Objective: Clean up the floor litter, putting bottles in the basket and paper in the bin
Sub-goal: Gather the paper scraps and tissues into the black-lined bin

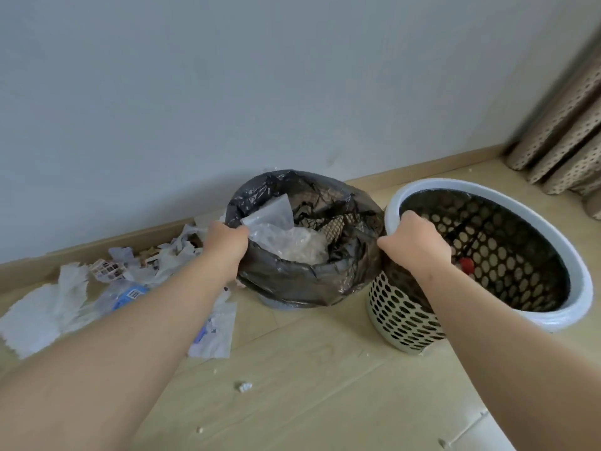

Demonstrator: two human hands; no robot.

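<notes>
A bin lined with a black bag (292,289) stands by the wall, with a clear plastic wrapper (286,237) and crumpled paper inside. My left hand (227,245) grips the bin's left rim, its fingers curled over the bag right beside the wrapper's corner. To the right is a perforated basket with a white rim (572,265). My right hand (419,247) grips the basket's near-left rim, fingers inside. A red-capped bottle (467,265) lies in the basket. Torn white paper (39,315) and a clear bottle with a blue label (128,296) lie on the floor at the left.
Wall and skirting board run just behind the bin and basket. A dotted beige curtain (566,138) hangs at the far right. Small paper crumbs (245,386) dot the pale wooden floor in front. More paper (216,336) lies under my left forearm.
</notes>
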